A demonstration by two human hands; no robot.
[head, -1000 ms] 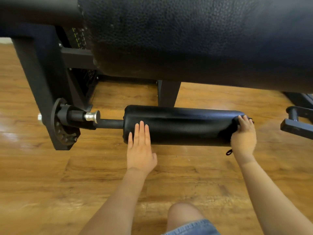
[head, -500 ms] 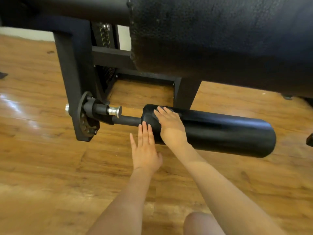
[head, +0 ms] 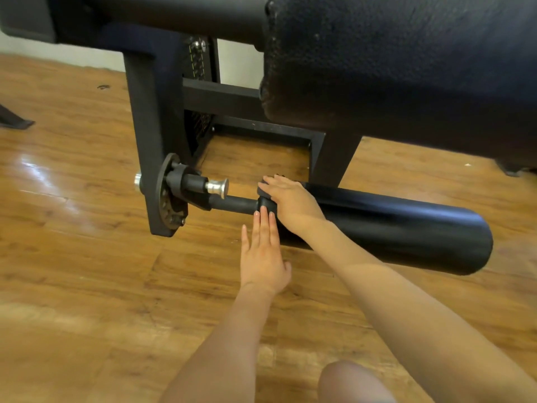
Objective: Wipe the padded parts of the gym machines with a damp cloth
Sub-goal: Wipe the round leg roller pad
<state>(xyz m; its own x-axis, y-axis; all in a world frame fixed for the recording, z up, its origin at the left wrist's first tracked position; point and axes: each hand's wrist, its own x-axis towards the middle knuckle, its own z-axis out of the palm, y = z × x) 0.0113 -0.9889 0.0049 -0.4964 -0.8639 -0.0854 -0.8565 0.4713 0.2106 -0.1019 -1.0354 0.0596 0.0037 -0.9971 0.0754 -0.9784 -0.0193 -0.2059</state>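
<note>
Both hands (head: 292, 200) (head: 263, 257) crowd roller pad (head: 392, 228) under seat cushion (head: 406, 68).

Left hand (head: 263, 258): flat, palm down, fingers extended and held together, thumb tucked alongside, pointing away from the body. Left forearm: bare, extended forward from the lower frame edge. Right hand (head: 292, 200): palm down, fingers extended and slightly spread, angled to the left, lying just ahead of the left fingertips. Right forearm: bare, reaching diagonally from lower right. One bare knee (head: 353, 382) shows at the bottom edge.
</note>
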